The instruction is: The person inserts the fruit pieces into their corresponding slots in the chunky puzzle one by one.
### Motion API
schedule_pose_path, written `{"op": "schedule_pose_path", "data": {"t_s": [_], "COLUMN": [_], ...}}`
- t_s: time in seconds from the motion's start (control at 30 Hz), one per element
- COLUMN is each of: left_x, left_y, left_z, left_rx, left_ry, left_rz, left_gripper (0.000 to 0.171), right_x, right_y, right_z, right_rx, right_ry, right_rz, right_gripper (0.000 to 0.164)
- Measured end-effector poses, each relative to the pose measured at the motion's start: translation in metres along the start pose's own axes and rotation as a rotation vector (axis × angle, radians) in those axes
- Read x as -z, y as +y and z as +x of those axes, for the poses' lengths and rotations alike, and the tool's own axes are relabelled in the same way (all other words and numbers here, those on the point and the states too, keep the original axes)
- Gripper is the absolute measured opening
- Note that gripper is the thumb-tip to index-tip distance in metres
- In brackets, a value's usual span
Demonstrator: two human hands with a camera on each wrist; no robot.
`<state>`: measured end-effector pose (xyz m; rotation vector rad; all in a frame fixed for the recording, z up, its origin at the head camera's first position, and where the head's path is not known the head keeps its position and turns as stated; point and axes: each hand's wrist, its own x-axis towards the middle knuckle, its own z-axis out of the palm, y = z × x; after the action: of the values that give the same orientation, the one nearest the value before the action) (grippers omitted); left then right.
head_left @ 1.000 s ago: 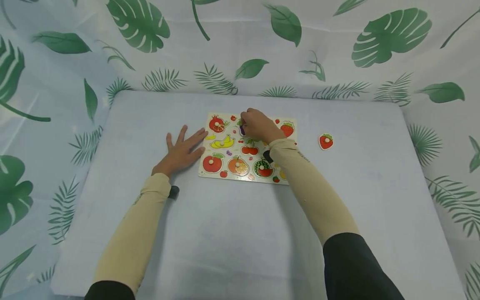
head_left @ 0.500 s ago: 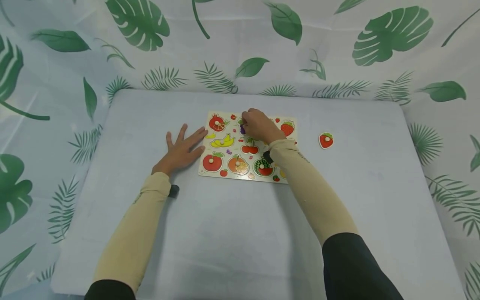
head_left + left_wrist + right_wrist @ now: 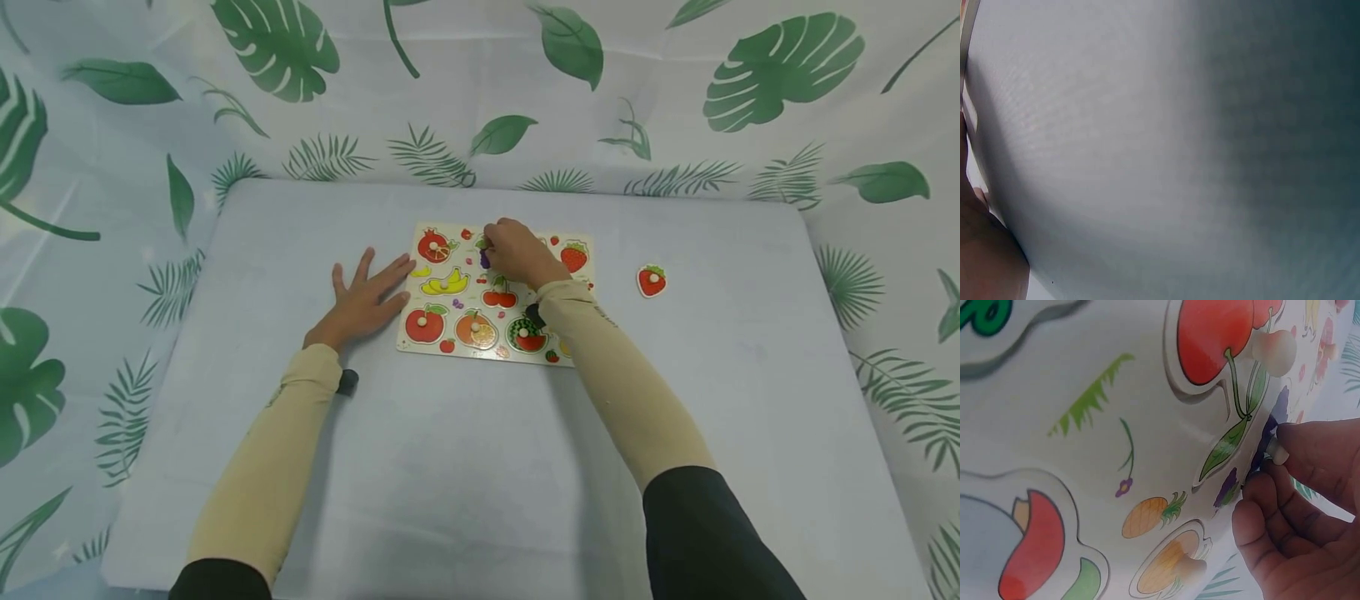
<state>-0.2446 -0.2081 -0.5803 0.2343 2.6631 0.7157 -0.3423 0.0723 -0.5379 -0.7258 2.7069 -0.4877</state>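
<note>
Pinching the peg of the purple grape piece (image 3: 485,259) with our right hand (image 3: 517,252) — it sits in the top row of the fruit puzzle board (image 3: 450,321), above the cherries (image 3: 499,297). Left hand (image 3: 365,302) lies flat and relaxed on the table (image 3: 465,467) — fingertips at the board's left edge.

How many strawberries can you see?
2. One strawberry piece lies by itself on the table, right of the puzzle board. The other strawberry is at the board's far right corner. The right hand and arm may hide more.
</note>
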Motion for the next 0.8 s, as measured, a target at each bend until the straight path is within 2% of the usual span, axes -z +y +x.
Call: {"op": "schedule_pose_path", "data": {"t_s": [0.17,0.4,0.8], "left_x": [0.001,0.003,0.001], "left_y": [0.002,0.005,0.002], "left_z": [-0.001,-0.003,-0.003], "left_rx": [0.0,-0.003,-0.017], "left_ry": [-0.002,0.0,0.006], "left_rz": [-0.006,-0.012,-0.01], "left_gripper": [0.068,0.067,0.067], "right_x": [0.004,0.015,0.03], "right_y": [0.0,-0.003,0.012], "right_z": [-0.004,-0.013,-0.048], "right_rx": [0.004,0.007,0.024], "right_ry": [-0.019,-0.052,0.033], "right_rz": [0.005,0.006,0.007], "right_gripper": [0.017,0.034,0.036]}}
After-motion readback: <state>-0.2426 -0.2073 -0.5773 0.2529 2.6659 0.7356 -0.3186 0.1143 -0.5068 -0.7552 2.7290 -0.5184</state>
